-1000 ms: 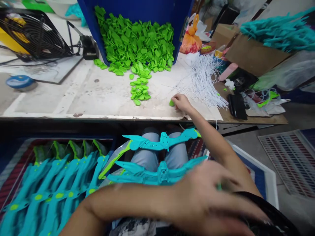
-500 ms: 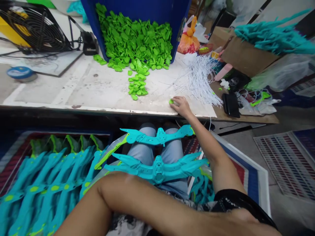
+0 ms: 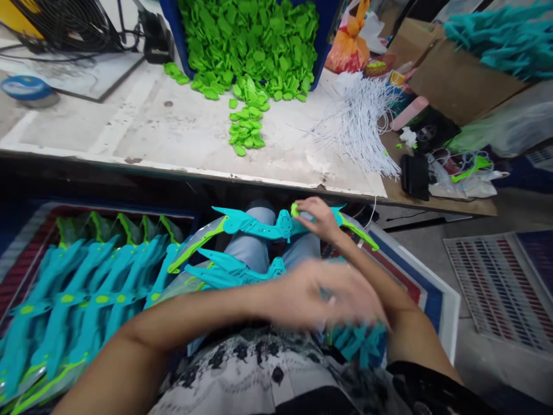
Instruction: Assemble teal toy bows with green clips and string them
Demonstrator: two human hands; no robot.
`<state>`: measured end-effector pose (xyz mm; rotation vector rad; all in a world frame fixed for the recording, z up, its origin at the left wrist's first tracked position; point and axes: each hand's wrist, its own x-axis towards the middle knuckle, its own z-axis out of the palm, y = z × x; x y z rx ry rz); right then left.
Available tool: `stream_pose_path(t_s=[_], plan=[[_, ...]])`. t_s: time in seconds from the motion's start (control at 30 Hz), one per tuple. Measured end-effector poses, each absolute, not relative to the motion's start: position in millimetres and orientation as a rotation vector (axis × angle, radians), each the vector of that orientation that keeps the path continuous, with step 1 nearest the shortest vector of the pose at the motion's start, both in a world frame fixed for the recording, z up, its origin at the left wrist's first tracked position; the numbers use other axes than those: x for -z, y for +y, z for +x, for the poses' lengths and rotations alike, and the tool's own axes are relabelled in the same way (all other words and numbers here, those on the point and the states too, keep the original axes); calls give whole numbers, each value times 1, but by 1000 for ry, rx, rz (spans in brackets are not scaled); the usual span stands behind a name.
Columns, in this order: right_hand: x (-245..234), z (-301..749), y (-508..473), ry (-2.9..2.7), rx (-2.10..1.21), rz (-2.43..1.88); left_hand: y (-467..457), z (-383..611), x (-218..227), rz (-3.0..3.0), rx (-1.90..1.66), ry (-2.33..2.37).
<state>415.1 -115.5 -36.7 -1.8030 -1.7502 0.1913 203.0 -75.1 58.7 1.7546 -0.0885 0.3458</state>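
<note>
My right hand (image 3: pixel 314 218) is closed on a small green piece (image 3: pixel 295 210) and holds it against the middle of a teal toy bow frame (image 3: pixel 259 226) lying across my knees. A second teal frame (image 3: pixel 235 272) lies on my lap just below. My left hand (image 3: pixel 328 300) reaches across my body over a teal part near my right side; it is smeared by motion, so I cannot make out its fingers. More small green pieces (image 3: pixel 246 128) lie in a heap on the worktable (image 3: pixel 142 132).
A blue bin (image 3: pixel 250 40) spills green pieces onto the table. White cords (image 3: pixel 358 129) lie at the right, by a cardboard box (image 3: pixel 458 80) of teal parts. Finished teal bows (image 3: pixel 82 300) fill a tray at my left. A fan (image 3: pixel 64 23) stands far left.
My right hand came off the table with a green piece and went down to the teal frame on my knees. My left hand swung back into view over my lap.
</note>
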Motion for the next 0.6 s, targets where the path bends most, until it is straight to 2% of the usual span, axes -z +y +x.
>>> stream_pose_path(t_s=[0.07,0.13,0.23,0.37,0.6], plan=[[50,397,-134,-1836,-260,-1795,-37,221,-18,1670,-413,327],[63,386,-141,-1873,-262,-1797,-3,240,25,1607,-328,688],[75,382,-137,-1893,-193,-1807,25,261,68,1541,-22,766],[79,383,-129,-1897,-146,-1852,30,271,78,1494,172,645],[76,381,-126,-1761,-324,-1860,35,270,85,1495,199,568]])
